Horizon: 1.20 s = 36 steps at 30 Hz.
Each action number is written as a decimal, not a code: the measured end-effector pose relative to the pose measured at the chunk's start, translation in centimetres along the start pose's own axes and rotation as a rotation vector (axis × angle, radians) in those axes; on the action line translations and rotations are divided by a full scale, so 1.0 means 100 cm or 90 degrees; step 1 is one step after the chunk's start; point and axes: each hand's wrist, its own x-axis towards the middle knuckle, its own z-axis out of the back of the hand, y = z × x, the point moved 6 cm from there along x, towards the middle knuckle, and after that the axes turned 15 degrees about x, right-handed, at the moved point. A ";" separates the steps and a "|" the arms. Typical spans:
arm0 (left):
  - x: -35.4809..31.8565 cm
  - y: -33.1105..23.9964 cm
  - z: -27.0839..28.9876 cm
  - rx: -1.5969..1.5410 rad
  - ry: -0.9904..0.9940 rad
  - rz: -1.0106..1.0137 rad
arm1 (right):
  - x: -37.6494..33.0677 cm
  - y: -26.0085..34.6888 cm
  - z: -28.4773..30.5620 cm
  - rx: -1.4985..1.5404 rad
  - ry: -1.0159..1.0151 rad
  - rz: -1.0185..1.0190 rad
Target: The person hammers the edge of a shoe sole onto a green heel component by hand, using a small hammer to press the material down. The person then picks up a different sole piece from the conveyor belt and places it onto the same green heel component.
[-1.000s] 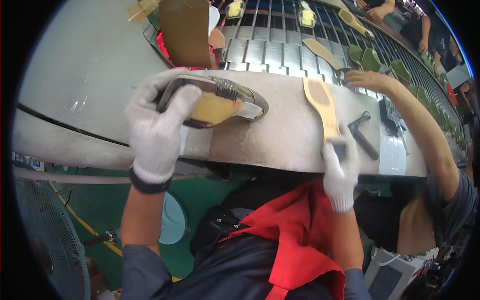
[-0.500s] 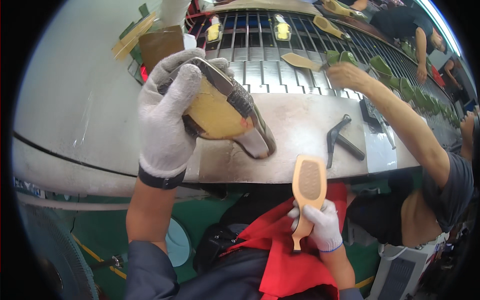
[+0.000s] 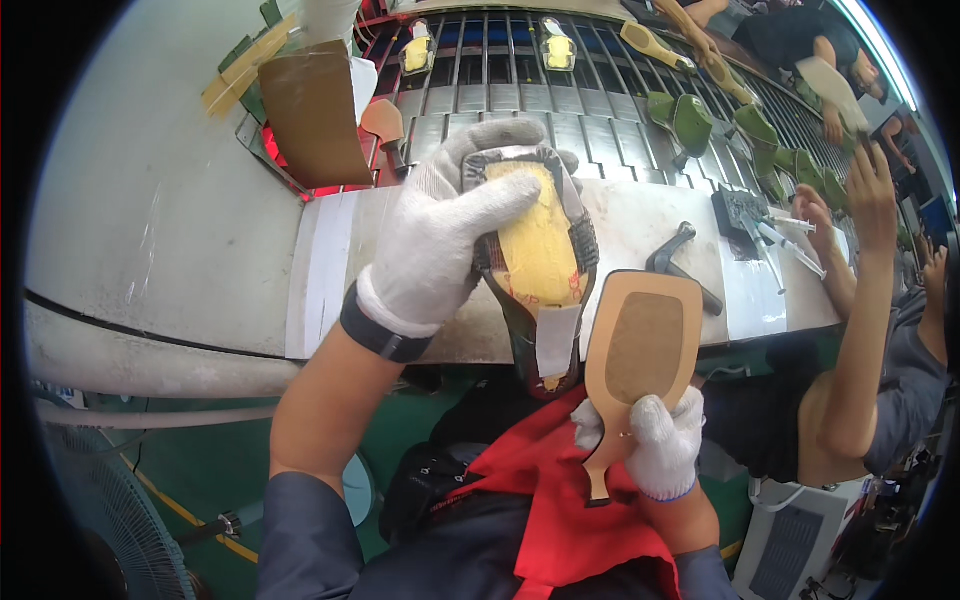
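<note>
My left hand [image 3: 425, 235], in a pale glove with a dark wrist strap, grips a dark shoe upper [image 3: 508, 300] from its far left side. The upper lies bottom up, its gathered edges folded around a yellow insole [image 3: 535, 235], with a white strip near the heel. My thumb presses on the yellow surface. Beside it, my gloved right hand [image 3: 665, 445] is closed around the narrow end of a tan shoe sole [image 3: 650, 345]. A brown, roughened-looking patch fills the sole's wide part. Upper and sole are close together, with a slim gap between them.
On the worktable [image 3: 430, 330] a black-handled tool [image 3: 683, 265] lies behind the sole, near a dark block [image 3: 740, 225]. Beyond runs a slatted conveyor [image 3: 590, 130] with green shoe parts [image 3: 690, 125]. A co-worker's hand [image 3: 872, 195] is at right; a brown board [image 3: 312, 120] stands at left.
The shoe upper has moved right and turned, its heel now toward me. The sole has come up closer. At right, the co-worker's arm has drawn back from the conveyor.
</note>
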 end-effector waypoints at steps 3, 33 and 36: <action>-0.009 -0.003 -0.005 0.007 -0.072 0.029 | 0.002 0.008 -0.016 0.033 0.076 -0.003; -0.051 -0.017 -0.041 0.138 0.087 -0.102 | 0.023 0.009 -0.051 -0.108 0.099 -0.077; -0.053 -0.020 -0.043 0.135 0.065 -0.064 | 0.023 0.006 -0.049 -0.091 0.099 -0.097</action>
